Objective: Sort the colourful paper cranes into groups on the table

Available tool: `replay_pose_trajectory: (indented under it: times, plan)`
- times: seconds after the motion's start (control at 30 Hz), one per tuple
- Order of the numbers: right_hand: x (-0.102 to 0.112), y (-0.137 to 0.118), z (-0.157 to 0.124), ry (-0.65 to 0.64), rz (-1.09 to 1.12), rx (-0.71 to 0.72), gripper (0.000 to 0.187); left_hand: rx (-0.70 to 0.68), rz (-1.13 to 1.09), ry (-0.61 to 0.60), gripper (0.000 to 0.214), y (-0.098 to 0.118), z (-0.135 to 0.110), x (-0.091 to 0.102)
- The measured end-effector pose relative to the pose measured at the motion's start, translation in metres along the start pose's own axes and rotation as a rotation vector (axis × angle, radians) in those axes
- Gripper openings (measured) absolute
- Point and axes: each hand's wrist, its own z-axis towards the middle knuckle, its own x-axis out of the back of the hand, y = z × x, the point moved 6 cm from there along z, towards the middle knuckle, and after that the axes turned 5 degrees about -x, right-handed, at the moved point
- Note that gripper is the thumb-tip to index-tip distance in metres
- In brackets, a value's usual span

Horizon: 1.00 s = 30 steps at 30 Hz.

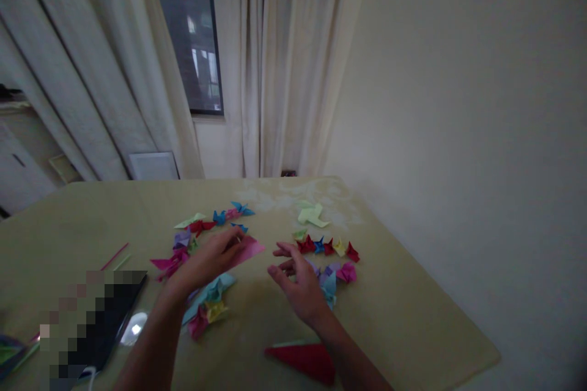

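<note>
My left hand point(208, 259) reaches over the table and its fingers rest on a pink paper sheet point(250, 249), seemingly pinching its edge. My right hand point(298, 281) hovers just right of it with fingers spread apart and nothing in it. Several small folded paper pieces in red, blue, yellow and magenta point(328, 247) lie beyond the right hand. More folded pieces in blue, purple, red and green point(215, 220) lie past the left hand. A light blue folded piece point(213, 290) and a pink-yellow one point(206, 316) sit under my left forearm.
The table has a yellowish cloth point(403, 293); its right edge runs close to a plain wall. A dark tablet point(105, 317) lies at the front left, a red paper triangle point(305, 360) near the front edge, a pale green folded shape point(312, 215) further back. Curtains and a window stand behind.
</note>
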Motion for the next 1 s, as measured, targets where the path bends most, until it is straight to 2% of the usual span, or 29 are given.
replay_pose_trajectory:
  times: [0.07, 0.13, 0.2, 0.23, 0.3, 0.33, 0.4, 0.47, 0.5, 0.57, 0.67, 0.83, 1.0]
  plan:
    - [-0.003, 0.001, 0.004, -0.029, 0.128, -0.032, 0.049, -0.060, -0.092, -0.042, 0.023, 0.037, 0.002, -0.009]
    - [-0.002, 0.001, 0.005, -0.052, 0.193, -0.044, 0.036, -0.098, -0.164, -0.102, 0.021, 0.064, 0.002, -0.017]
    - [0.007, -0.001, 0.000, -0.029, 0.209, -0.045, 0.029, -0.117, -0.222, -0.154, 0.023, 0.074, 0.002, -0.022]
    - [0.014, -0.002, -0.005, 0.001, 0.206, -0.044, 0.028, -0.112, -0.249, -0.169, 0.027, 0.071, 0.002, -0.022]
    - [0.029, -0.003, -0.021, 0.067, 0.168, -0.026, 0.022, -0.061, -0.232, -0.173, 0.034, 0.047, 0.001, -0.020]
    - [0.037, -0.004, -0.032, 0.093, 0.122, 0.004, 0.017, -0.002, -0.174, -0.160, 0.036, 0.027, 0.000, -0.017]
    - [0.050, -0.004, -0.056, 0.111, -0.014, 0.105, 0.012, 0.178, 0.107, -0.106, 0.031, -0.025, -0.006, -0.007]
    - [0.058, 0.001, -0.080, 0.066, -0.133, 0.218, 0.022, 0.436, 0.401, -0.122, 0.023, -0.081, -0.020, 0.002]
    - [0.061, 0.007, -0.091, 0.029, -0.168, 0.261, 0.029, 0.510, 0.432, -0.148, 0.020, -0.102, -0.027, 0.004]
    - [0.067, 0.022, -0.108, -0.031, -0.227, 0.286, 0.036, 0.568, 0.435, -0.181, 0.016, -0.132, -0.038, 0.005]
    - [0.077, 0.042, -0.121, -0.052, -0.316, 0.285, 0.036, 0.568, 0.372, -0.205, 0.020, -0.153, -0.046, 0.001]
    - [0.086, 0.056, -0.126, -0.046, -0.489, 0.316, 0.038, 0.547, 0.292, -0.220, 0.016, -0.163, -0.044, -0.006]
    - [0.084, 0.048, -0.129, -0.008, -0.655, 0.524, 0.034, 0.510, 0.244, -0.211, 0.011, -0.164, -0.041, -0.010]
